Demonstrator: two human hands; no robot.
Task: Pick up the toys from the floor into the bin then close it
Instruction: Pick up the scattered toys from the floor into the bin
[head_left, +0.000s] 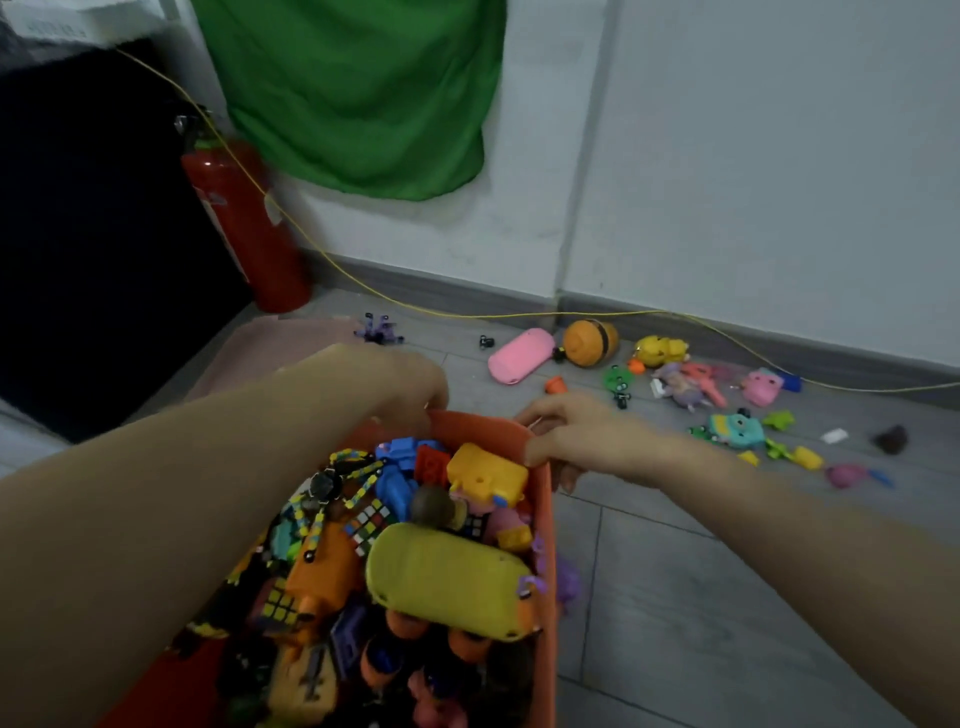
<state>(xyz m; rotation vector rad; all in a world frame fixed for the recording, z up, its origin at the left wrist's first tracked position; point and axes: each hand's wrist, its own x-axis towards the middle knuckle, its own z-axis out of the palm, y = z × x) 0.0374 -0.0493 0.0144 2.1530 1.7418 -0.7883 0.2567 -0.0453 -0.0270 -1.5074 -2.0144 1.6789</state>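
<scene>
The orange plastic bin (543, 519), heaped with toys, sits on the grey tiled floor (675, 571) directly below you. Your left hand (400, 384) and right hand (566, 436) both clasp its far rim. More loose plastic toys (737, 428) lie scattered beyond, along the white wall (727, 156).

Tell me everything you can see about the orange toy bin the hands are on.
The orange bin looks like smooth plastic, open with no lid on it, and is heaped with toys, a big yellow-green capsule toy lying on top. It sits on the grey tiled floor. The left hand and the right hand both grip its far rim, fingers curled over the edge. Its near end runs out of frame.
</scene>
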